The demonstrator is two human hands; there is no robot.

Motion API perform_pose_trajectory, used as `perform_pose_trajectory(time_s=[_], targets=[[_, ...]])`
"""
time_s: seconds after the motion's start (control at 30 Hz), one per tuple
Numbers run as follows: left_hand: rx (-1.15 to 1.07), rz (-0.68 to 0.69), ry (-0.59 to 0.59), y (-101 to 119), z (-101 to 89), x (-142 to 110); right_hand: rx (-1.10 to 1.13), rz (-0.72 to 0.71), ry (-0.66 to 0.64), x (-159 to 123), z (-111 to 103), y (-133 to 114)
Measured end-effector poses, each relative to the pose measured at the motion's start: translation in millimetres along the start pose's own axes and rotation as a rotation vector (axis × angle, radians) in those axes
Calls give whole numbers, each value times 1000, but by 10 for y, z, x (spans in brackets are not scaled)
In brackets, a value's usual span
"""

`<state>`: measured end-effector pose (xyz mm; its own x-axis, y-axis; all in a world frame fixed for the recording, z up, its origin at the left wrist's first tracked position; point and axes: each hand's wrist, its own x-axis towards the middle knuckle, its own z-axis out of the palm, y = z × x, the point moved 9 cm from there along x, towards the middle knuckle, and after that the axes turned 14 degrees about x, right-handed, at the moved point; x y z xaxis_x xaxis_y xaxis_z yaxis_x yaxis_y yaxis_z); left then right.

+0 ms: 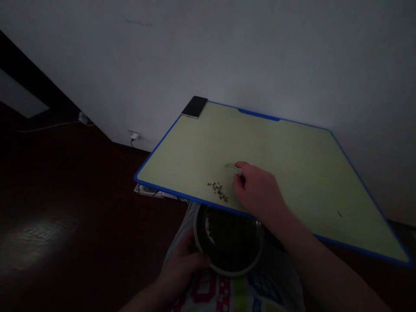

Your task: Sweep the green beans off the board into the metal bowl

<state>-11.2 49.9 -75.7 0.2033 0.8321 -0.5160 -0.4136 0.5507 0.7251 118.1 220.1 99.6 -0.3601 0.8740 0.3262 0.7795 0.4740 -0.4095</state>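
Note:
My right hand (255, 186) is closed on a small clear, rounded object (232, 168), possibly a little glass cup; its far side shows past my fingers just over the table. Beside it, a scatter of small brown bits (219, 191) lies close to the table's front edge. Below that edge, my left hand (185, 262) grips the rim of a dark bowl (238, 271) on its left side, thumb over the edge. The bowl rests at my lap, and its far rim lies partly under the table edge. Its dim inside is hard to make out.
The pale table (276, 151) with blue edging stands against the wall. A dark phone or tablet (195, 106) lies at its back left corner. One small dark speck (339, 213) is at the right. A plugged-in charger (134, 136) sits low on the wall.

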Motion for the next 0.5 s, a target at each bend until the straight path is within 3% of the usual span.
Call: perform_pose_trajectory(time_s=[0.27,0.37,0.5], targets=[[-2,4,-14,12,6,3,-67,121,25,-136,-220,380],[-9,1,-15,17,10,-8,-32,31,26,-148,-307,363],[-6,-27,24,-3,-18,-13,33,-114,-93,-116,-290,169]])
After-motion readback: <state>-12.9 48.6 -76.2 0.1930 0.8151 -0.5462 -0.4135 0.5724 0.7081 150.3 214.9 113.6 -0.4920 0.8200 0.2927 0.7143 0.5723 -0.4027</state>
